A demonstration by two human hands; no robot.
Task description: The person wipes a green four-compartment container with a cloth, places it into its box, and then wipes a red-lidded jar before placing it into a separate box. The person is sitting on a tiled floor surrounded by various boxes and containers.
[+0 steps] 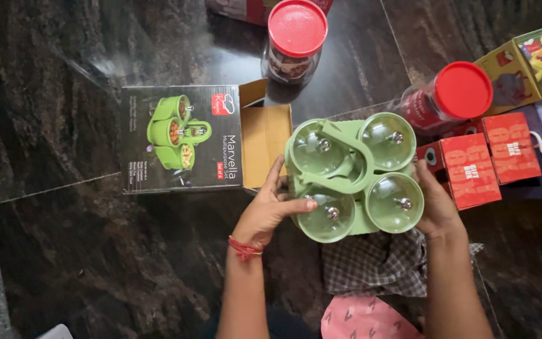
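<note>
At about nine o'clock from the hands lay an opened cardboard box [183, 138], dark on its printed face with a picture of a green container set, its brown flaps [266, 135] folded out toward the middle. The person's left hand [270, 210], a red thread [244, 248] tied at the wrist, gripped the left edge of a green four-jar serving set [352, 177], the thumb pressed near the lower-left clear lid. The set sat at the centre, four round jars with clear lids and small metal knobs around a looped green handle [340, 169]. At six o'clock beneath it lay a checked cloth [377, 263]. At twelve o'clock stood a jar with a red lid [296, 28]. The right hand [435, 201] clasped the set's right side, fingers curled around the rim. At two o'clock stood a second red-lidded jar [462, 90], and at three o'clock, just beside the hand, two red gift boxes [490, 157] rested on the dark stone floor [64, 251].
</note>
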